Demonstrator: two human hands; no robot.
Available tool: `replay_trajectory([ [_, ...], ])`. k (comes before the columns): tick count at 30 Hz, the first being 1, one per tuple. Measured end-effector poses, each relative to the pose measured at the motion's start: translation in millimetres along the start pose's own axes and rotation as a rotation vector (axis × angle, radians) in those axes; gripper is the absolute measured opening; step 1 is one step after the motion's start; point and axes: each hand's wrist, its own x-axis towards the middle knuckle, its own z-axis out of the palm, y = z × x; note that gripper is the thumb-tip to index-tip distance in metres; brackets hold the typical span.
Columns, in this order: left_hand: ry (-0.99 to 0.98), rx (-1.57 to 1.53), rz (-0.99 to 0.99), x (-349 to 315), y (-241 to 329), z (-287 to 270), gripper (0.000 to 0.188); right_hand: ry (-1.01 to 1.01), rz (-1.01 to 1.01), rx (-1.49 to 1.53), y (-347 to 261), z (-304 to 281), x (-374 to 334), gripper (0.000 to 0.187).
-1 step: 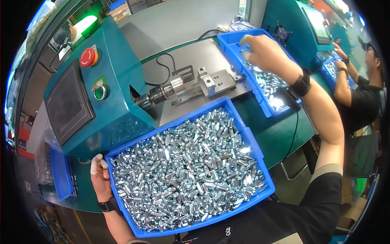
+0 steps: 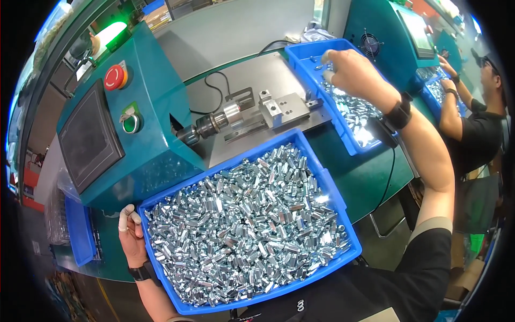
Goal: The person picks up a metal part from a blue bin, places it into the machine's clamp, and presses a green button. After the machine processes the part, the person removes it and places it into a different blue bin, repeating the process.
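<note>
A large blue tray (image 2: 350, 214), heaped with shiny hexagonal metal sleeves (image 2: 241, 225), lies tilted close in front of me. Beside its left rim is my left hand (image 2: 131, 233), with white coverings on the fingertips. Its fingers are loosely bent and apart from the thumb, and no part shows between them. My right hand (image 2: 351, 72) reaches over a second blue tray (image 2: 300, 49) at the upper right, which holds small metal parts (image 2: 354, 112). Thumb and fingertips there are apart, with a small metal part (image 2: 318, 67) near them, seemingly not gripped.
A green machine (image 2: 155, 86) stands left, with a dark screen (image 2: 88, 139), red stop knob (image 2: 115, 78) and green button (image 2: 130, 123). Its chuck (image 2: 206, 126) faces a metal fixture (image 2: 276, 110). Another person (image 2: 469, 121) works at the far right. A black cable (image 2: 389, 177) hangs below the right tray.
My right hand has shifted very slightly right over the far tray. The small metal part near its fingertips appears slightly lower and farther left. My left hand looks unchanged.
</note>
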Motion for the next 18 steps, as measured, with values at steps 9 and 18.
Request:
replay_trajectory([
  [9,-0.032,0.029,0.012,1,2,-6,0.027,-0.122,-0.146,0.006,24,29,1,0.025],
  [18,0.007,0.013,0.023,-1,-2,-3,0.024,-0.217,-0.498,-0.132,10,64,29,0.019],
])
